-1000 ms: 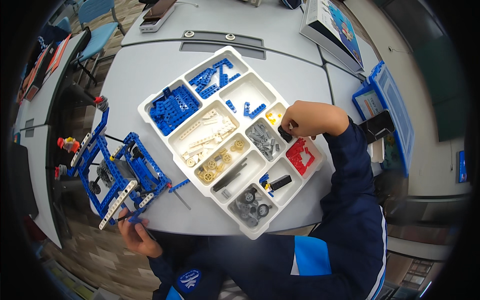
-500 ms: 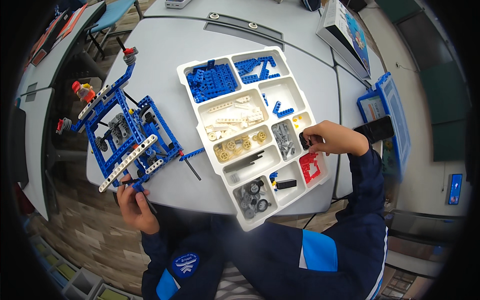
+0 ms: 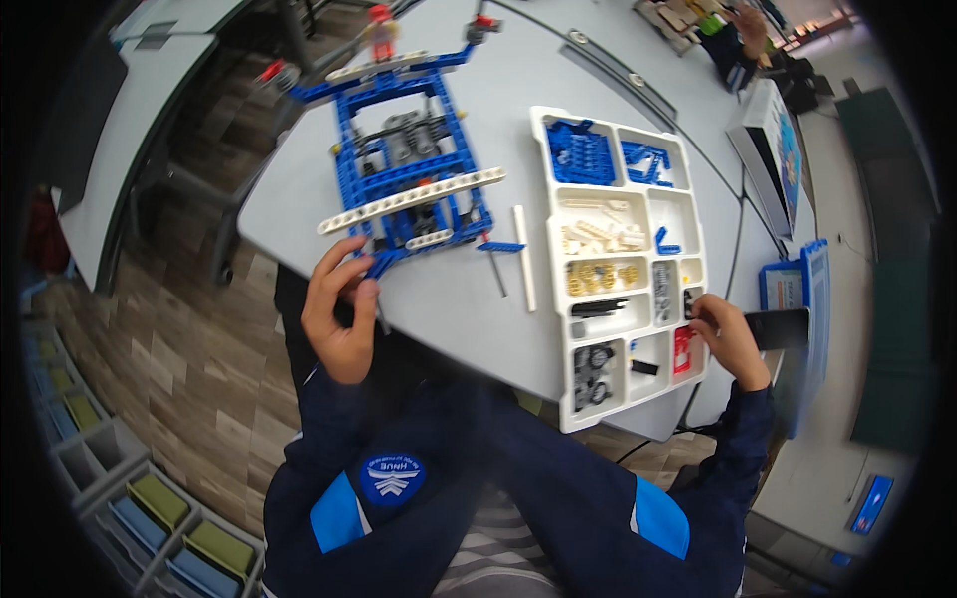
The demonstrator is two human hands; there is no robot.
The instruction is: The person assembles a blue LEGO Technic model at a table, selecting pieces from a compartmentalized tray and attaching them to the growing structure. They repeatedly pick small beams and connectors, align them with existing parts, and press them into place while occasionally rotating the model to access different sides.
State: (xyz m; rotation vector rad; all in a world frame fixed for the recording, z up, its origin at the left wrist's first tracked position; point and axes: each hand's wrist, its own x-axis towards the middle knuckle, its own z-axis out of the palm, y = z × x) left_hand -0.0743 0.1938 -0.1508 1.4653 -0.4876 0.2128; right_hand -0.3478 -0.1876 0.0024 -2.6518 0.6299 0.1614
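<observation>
A blue building-brick model (image 3: 344, 164) with grey gears and white beams stands on the left of the table. A red figure (image 3: 381, 35) sits on top of it. At its near left corner is my left hand (image 3: 339, 319), fingers curved and apart, fingertips beside a blue beam; nothing shows between them. My right hand (image 3: 733, 339) reaches into the right side of a white sorting tray (image 3: 542, 149), fingers closed together over small black pieces (image 3: 688, 302). Whatever they pinch is hidden. Red pieces (image 3: 682, 351) lie in the compartment just below.
Blue, cream, grey and tan parts fill other tray compartments. A narrow white strip (image 3: 524, 261) lies between model and tray. Right of the tray are a black phone (image 3: 780, 329), a blue bin (image 3: 815, 299) and an upright box (image 3: 763, 135). Another person's hand (image 3: 750, 32) shows far off.
The whole view has shifted and turned, so model and tray appear farther right. My left fingers have loosened from the model's corner piece. My right hand stays at the black pieces.
</observation>
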